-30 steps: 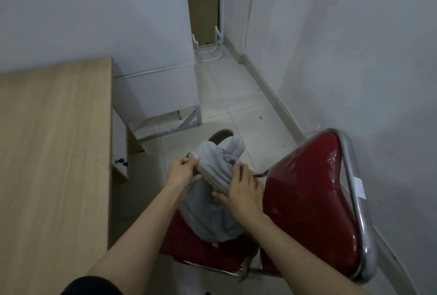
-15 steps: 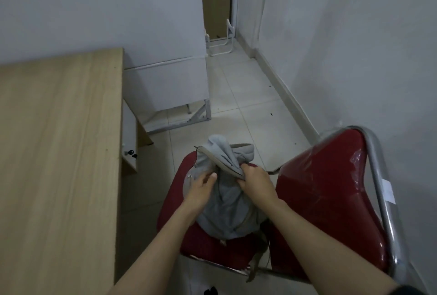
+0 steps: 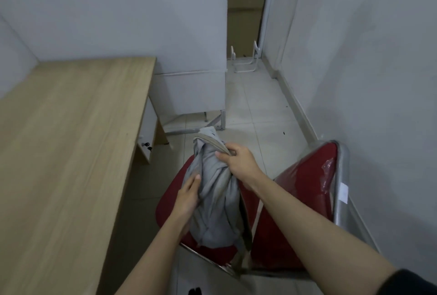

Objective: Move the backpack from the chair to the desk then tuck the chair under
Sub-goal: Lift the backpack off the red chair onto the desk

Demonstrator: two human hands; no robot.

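The backpack (image 3: 214,197) is on the seat of the chair (image 3: 305,202), stood on end and pulled tall, its lower end apparently resting on the red cushion. The right hand (image 3: 238,161) is closed around the top handle and the bunched grey fabric beneath it. The left hand (image 3: 188,196) is laid against the left side of the pack with fingers extended, not curled; it is touching the fabric but nothing is clamped by it. The desk (image 3: 71,153) is to the left, its top bare in view and its right edge just beside the chair.

The step in hand is judged to be the lift off the seat. It is best done with the weight taken through the handle by the right hand, while the soft body is supported from the side or below by the left, so that the pack is not left to swing. A strap (image 3: 247,235) is seen trailing down between the seat and the backrest; it should be drawn clear before the pack is carried left, since a snag on the metal frame could drag the chair. The pack should be raised above the desk edge, not dragged across it, and set down well in from the edge. The fabric looks limp, so slumping is to be expected once it is released.
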